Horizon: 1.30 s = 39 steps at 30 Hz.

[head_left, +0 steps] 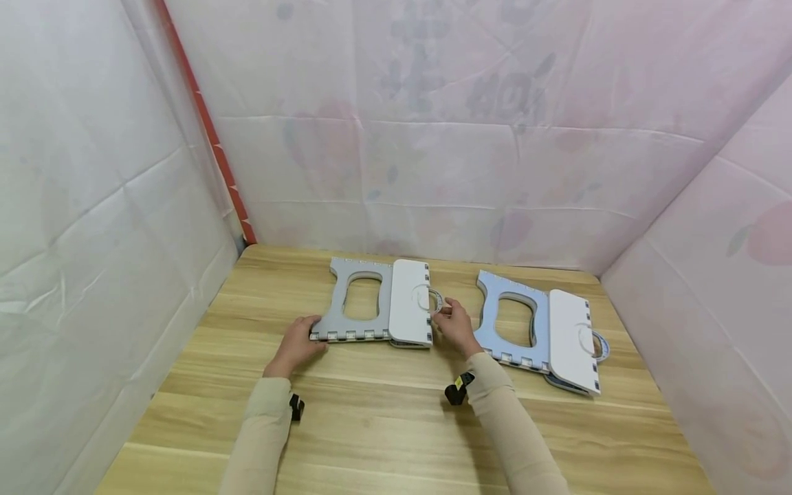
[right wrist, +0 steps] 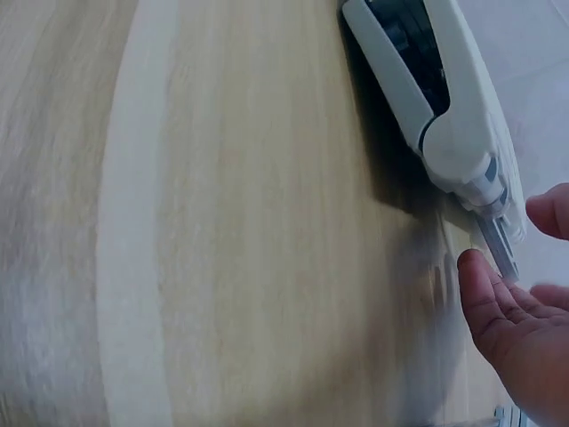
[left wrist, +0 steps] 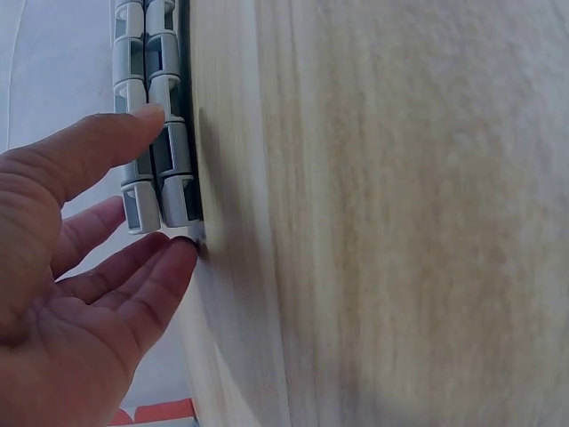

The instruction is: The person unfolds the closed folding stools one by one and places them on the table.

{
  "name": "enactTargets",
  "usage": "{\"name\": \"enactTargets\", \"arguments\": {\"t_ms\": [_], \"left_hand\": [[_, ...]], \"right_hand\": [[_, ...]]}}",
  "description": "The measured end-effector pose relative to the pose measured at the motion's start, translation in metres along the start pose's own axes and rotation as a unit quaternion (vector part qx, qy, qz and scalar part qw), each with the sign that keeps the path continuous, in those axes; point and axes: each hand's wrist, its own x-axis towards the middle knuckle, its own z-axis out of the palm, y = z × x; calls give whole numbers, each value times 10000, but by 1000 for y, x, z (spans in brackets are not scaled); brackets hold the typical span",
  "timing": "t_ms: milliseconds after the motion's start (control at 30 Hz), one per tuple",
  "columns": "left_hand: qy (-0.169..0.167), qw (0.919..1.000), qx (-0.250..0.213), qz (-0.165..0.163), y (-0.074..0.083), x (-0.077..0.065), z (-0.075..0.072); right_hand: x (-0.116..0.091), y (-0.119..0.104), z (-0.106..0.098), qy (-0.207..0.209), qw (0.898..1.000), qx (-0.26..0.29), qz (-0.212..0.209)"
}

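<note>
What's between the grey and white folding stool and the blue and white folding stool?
In the head view, the right hand at the curved handle of the grey stool, plus bare pale wood-grain tabletop.

Left folding stool (head_left: 403, 302) lying beside right folding stool (head_left: 559, 337) on table (head_left: 371, 426)
Left hand (head_left: 297, 347) and right hand (head_left: 456, 327) are flanking the left one.

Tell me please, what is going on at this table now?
Someone's left hand grips the near left corner of a gray-and-white folding stool, which lies flat on the wooden table. The right hand is at the carry handle on its right side, thumb apart from it; whether the fingertips touch it is hard to tell. A blue-and-white folding stool lies flat farther right.
</note>
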Motion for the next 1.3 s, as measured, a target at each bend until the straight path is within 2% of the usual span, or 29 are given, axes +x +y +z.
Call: {"name": "enactTargets", "arguments": {"t_ms": [200, 400, 500, 633, 767, 933, 1133, 1300], "left_hand": [[53, 9995, -304, -55, 1, 1, 0], [133, 9993, -308, -135, 3, 0, -1], [113, 9992, -335, -181, 3, -1, -2], [209, 9996, -186, -42, 5, -1, -4], [161, 9995, -230, -151, 4, 1, -2], [101, 9996, -73, -265, 1, 4, -2], [76, 9997, -54, -239, 1, 4, -5], [66, 9998, -21, -184, 2, 4, -5]], "right_hand": [[4, -1, 3, 193, 9932, 1015, 537], [8, 0, 7, 243, 9853, 1479, 821], [8, 1, 8, 202, 9830, 1565, 939], [7, 1, 8, 200, 9815, 1608, 1023], [7, 2, 7, 184, 9810, 1640, 1022], [7, 1, 8, 178, 9805, 1671, 1014], [7, 0, 9, 143, 9793, 1739, 1025], [3, -2, 8, 296, 9816, 1594, 1008]]}}
